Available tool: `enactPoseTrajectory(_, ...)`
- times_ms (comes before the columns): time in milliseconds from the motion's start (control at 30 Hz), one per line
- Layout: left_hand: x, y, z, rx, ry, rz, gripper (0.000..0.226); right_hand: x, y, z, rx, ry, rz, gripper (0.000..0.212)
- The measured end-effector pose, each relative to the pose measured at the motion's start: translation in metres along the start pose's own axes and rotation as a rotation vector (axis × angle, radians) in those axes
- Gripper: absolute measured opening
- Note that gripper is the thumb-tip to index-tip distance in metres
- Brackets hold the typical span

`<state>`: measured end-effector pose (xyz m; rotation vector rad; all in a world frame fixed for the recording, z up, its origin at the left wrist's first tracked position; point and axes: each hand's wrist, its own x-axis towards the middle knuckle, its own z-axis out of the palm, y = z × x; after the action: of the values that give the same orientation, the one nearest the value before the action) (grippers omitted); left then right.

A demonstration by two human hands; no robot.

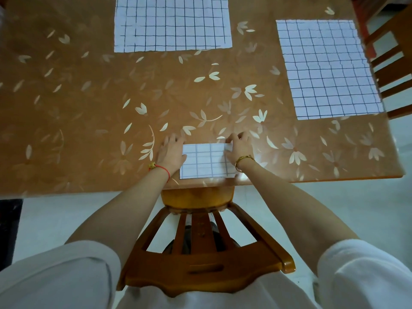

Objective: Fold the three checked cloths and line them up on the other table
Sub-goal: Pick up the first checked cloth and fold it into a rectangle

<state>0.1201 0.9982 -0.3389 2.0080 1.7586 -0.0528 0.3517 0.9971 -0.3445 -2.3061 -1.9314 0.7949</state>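
Chair (200, 259): tucked under the table's near edge
Folded cloth (205, 161): small rectangle at near edge of table (89, 108), between both hands
Left hand (171, 152): flat, fingers spread, pressing cloth's left end
Right hand (239, 148): fingers curled, pinching cloth's far right corner
Middle cloth (172, 23): far, unfolded
Right cloth (327, 68): far right, unfolded
Progress: first fold nearly done; two cloths, transfer outstanding; other table not visible

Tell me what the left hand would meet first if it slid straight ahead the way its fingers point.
Probably nothing soon: the left hand points up the bare tablecloth. The flat far cloth lies roughly ahead, though the line may pass left of it.
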Motion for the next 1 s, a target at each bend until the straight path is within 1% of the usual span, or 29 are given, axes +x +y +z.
enactPoseTrajectory(200,0.002,0.003,-0.004,-0.072,-0.001,-0.027,0.034,0.001,0.007,-0.003,0.013,-0.04,-0.003,0.027)
enactPoseTrajectory(267,0.001,0.002,-0.004,-0.133,-0.024,-0.069,0.03,-0.001,0.009,-0.005,0.075,-0.058,-0.026,0.019)
enactPoseTrajectory(333,-0.001,-0.001,-0.003,-0.273,-0.037,-0.14,0.03,-0.005,0.01,-0.007,0.259,-0.057,-0.011,0.007)
enactPoseTrajectory(367,-0.003,-0.003,-0.003,-0.352,-0.037,-0.175,0.03,-0.007,0.012,-0.008,0.349,-0.051,-0.003,0.005)
enactPoseTrajectory(467,-0.011,-0.006,-0.009,-0.57,-0.051,-0.246,0.028,-0.017,0.009,-0.017,0.597,-0.061,0.056,0.01)
enactPoseTrajectory(567,-0.028,-0.001,-0.019,-0.849,-0.081,-0.328,0.027,-0.027,0.007,-0.026,0.844,-0.093,0.124,0.019)
enactPoseTrajectory(633,-0.042,0.004,-0.024,-1.03,-0.076,-0.375,0.027,-0.032,0.004,-0.03,0.962,-0.134,0.179,0.018)
enactPoseTrajectory(700,-0.056,0.01,-0.029,-1.128,-0.03,-0.407,0.025,-0.039,0.0,-0.033,1.054,-0.165,0.205,0.031)
enactPoseTrajectory(733,-0.063,0.013,-0.032,-1.163,0.006,-0.419,0.022,-0.042,-0.002,-0.034,1.079,-0.175,0.21,0.032)
enactPoseTrajectory(800,-0.079,0.019,-0.039,-1.207,0.085,-0.433,0.015,-0.05,-0.008,-0.037,1.088,-0.189,0.201,0.024)
enactPoseTrajectory(833,-0.086,0.022,-0.042,-1.211,0.123,-0.438,0.013,-0.055,-0.012,-0.04,1.096,-0.208,0.196,0.024)
enactPoseTrajectory(900,-0.103,0.028,-0.047,-1.226,0.191,-0.445,0.017,-0.069,-0.018,-0.046,1.086,-0.263,0.162,0.028)
enactPoseTrajectory(1000,-0.128,0.034,-0.053,-1.251,0.294,-0.449,0.018,-0.089,-0.024,-0.05,1.037,-0.346,0.068,0.024)
